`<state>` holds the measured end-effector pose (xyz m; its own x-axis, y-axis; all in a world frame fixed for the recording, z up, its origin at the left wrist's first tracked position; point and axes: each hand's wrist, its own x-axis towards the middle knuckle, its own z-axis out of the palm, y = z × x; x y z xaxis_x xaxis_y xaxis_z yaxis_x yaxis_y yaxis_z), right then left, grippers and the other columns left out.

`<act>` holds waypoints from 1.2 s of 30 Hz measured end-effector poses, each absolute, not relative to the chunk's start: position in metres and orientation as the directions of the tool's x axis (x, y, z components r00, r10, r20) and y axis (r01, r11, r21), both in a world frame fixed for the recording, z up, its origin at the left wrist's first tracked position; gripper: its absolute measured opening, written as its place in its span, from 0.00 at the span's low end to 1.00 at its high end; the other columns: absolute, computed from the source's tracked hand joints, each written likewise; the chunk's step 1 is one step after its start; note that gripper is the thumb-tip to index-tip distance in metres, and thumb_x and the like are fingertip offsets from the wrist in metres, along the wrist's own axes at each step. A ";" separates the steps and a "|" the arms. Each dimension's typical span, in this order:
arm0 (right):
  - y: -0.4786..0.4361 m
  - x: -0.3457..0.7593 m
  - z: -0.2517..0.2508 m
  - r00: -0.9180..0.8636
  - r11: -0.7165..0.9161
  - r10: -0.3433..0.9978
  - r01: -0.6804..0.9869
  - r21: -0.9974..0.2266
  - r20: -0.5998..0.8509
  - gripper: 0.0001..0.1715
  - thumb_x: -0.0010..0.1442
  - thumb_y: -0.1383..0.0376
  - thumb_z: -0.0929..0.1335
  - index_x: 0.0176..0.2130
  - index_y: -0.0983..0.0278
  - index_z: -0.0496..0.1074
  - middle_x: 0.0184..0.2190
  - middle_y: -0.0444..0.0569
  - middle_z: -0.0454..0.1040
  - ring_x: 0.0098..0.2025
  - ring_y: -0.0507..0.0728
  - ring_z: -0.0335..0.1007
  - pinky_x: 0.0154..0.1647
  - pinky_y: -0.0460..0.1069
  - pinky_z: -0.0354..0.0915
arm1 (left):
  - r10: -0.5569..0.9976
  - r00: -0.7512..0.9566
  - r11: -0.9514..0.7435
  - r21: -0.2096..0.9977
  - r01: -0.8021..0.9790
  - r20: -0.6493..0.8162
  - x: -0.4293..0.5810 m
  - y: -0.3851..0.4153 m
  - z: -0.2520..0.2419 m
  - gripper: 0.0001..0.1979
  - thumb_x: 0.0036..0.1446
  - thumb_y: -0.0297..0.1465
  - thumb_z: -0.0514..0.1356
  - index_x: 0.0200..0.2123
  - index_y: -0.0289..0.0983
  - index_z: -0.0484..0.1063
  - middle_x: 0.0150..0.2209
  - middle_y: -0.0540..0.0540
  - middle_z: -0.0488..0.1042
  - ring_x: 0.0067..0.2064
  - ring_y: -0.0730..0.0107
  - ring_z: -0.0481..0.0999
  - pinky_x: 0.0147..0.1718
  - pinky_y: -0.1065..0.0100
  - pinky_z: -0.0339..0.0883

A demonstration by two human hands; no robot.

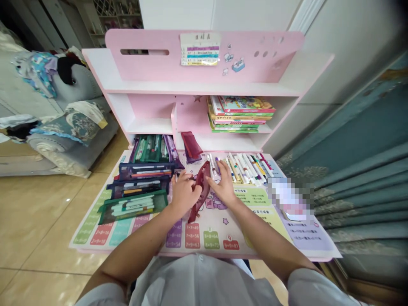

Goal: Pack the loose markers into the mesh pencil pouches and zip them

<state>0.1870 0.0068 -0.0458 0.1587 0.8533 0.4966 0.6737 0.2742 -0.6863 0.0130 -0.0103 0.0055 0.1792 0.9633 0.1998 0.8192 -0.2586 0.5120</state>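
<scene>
Working with both hands close in, I have the dark red pouch [202,199] between them on the table [242,231], lying aslant, its far end near the loose markers [245,168]. My left hand [184,191] has its thumb against the pouch's side; whether the fingers beneath are pinching it, I can't tell. My right hand [225,185] has thumb and fingers spread, the thumb at the pouch's edge and a fingertip at the purple-capped marker [217,160]; a closed grip on that marker doesn't show either.

The pouch looks like thin, see-through mesh, so I judge it very light and floppy, with little shape of its own. I'd expect it to fold or slide over the smooth table if pushed, and the edge seam seems the firmest place to hold. It shouldn't break, though the mesh might snag. What it holds inside, I can't see.

The markers I take to be light, stiff and slick, apt to roll, and best held around the middle of the barrel. On my left, the green pouch [162,199] with markers in it probably has more weight and stays flatter.
</scene>
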 end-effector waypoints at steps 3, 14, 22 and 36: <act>0.012 0.193 -0.048 0.165 0.275 0.849 0.673 -0.687 0.502 0.35 0.60 0.47 0.68 0.60 0.62 0.66 0.64 0.62 0.63 0.69 0.68 0.56 0.69 0.66 0.57 | 0.970 0.190 -0.241 0.532 0.812 0.150 0.014 -0.012 0.001 0.10 0.55 0.30 0.58 0.25 0.41 0.78 0.52 0.45 0.80 0.66 0.51 0.66 0.67 0.38 0.50; 0.057 0.196 -0.032 0.158 -0.061 0.937 0.953 -0.298 0.311 0.14 0.61 0.59 0.68 0.34 0.66 0.79 0.64 0.63 0.65 0.72 0.78 0.43 0.67 0.76 0.45 | 0.959 0.200 -0.279 0.538 0.795 0.201 0.014 -0.014 -0.006 0.13 0.58 0.29 0.57 0.23 0.40 0.77 0.52 0.46 0.80 0.67 0.51 0.65 0.68 0.38 0.49; 0.064 0.192 -0.041 0.130 -0.085 0.969 0.975 -0.207 0.212 0.17 0.60 0.60 0.66 0.40 0.69 0.80 0.65 0.66 0.63 0.72 0.78 0.43 0.66 0.78 0.44 | 0.964 0.179 -0.258 0.542 0.800 0.195 0.010 -0.010 -0.008 0.16 0.63 0.31 0.55 0.24 0.40 0.77 0.52 0.45 0.79 0.67 0.51 0.65 0.67 0.37 0.50; 0.006 0.160 0.028 0.021 0.111 0.972 0.836 -0.537 0.234 0.12 0.50 0.63 0.71 0.18 0.63 0.71 0.62 0.58 0.70 0.73 0.75 0.46 0.65 0.75 0.49 | 0.962 0.171 -0.263 0.556 0.789 0.213 0.011 -0.010 -0.009 0.15 0.63 0.29 0.54 0.27 0.40 0.77 0.55 0.46 0.78 0.68 0.52 0.63 0.67 0.37 0.48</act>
<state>0.1601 0.0063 0.0280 0.0210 0.9719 0.2343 0.8361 0.1114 -0.5371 0.0109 -0.0098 -0.0089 0.1707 0.9621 0.2128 0.7888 -0.2628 0.5556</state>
